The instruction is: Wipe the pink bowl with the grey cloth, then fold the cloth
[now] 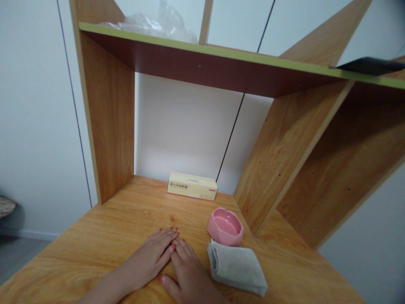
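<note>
My left hand lies flat on the wooden desk, fingers stretched forward. Beside it my right hand also rests palm down, its fingertips touching the left hand's thumb and fingers. Neither hand holds anything. Just right of my right hand is a folded grey cloth. A pink faceted ashtray sits right behind the cloth, its hollow facing up. Farther back, a pale yellow cling film box with printed lettering lies lengthwise near the wall.
A wooden upright panel stands on the left and another panel on the right. Overhead runs a shelf carrying a clear plastic bag. A dark flat object pokes past the shelf's edge at the right.
</note>
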`<action>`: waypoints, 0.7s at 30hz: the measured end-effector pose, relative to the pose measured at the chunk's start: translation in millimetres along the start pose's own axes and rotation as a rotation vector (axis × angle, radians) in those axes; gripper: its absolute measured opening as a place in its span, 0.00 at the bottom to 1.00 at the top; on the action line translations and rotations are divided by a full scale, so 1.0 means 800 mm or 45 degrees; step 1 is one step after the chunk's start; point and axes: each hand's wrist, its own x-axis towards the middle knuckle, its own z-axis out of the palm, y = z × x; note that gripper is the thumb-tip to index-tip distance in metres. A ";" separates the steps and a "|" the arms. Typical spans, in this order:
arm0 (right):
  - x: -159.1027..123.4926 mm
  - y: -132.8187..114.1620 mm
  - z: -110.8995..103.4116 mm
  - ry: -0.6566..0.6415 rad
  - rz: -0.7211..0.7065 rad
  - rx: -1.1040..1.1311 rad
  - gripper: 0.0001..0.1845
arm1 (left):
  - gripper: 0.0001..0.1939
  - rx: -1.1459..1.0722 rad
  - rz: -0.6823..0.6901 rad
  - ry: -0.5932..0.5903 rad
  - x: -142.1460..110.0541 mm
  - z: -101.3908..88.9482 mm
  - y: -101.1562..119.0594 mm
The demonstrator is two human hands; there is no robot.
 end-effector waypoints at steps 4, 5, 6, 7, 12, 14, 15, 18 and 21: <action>0.001 0.000 0.001 0.010 -0.008 0.005 0.34 | 0.21 0.002 0.012 0.015 0.002 0.000 0.000; 0.001 0.000 0.002 0.014 -0.012 0.008 0.34 | 0.21 0.003 0.007 0.012 0.002 0.000 -0.001; 0.001 0.001 0.002 0.020 -0.015 0.012 0.34 | 0.21 0.003 -0.001 0.005 0.002 0.000 -0.001; 0.002 0.001 0.003 0.024 -0.017 0.017 0.34 | 0.21 0.001 -0.009 -0.003 0.003 0.000 -0.001; -0.001 0.001 0.003 0.036 0.001 0.034 0.34 | 0.21 -0.035 -0.009 0.008 0.003 0.003 -0.004; -0.002 -0.001 0.003 0.041 -0.002 0.027 0.34 | 0.21 -0.050 -0.005 0.026 0.003 0.003 -0.005; -0.002 -0.002 0.003 0.043 -0.003 0.023 0.34 | 0.20 -0.055 -0.007 0.029 0.003 0.003 -0.004; -0.002 -0.011 0.000 0.045 0.029 -0.008 0.34 | 0.20 -0.050 -0.016 0.001 0.003 -0.001 -0.002; -0.005 -0.024 -0.014 -0.005 0.104 -0.046 0.29 | 0.20 -0.039 -0.007 -0.029 0.002 -0.005 0.001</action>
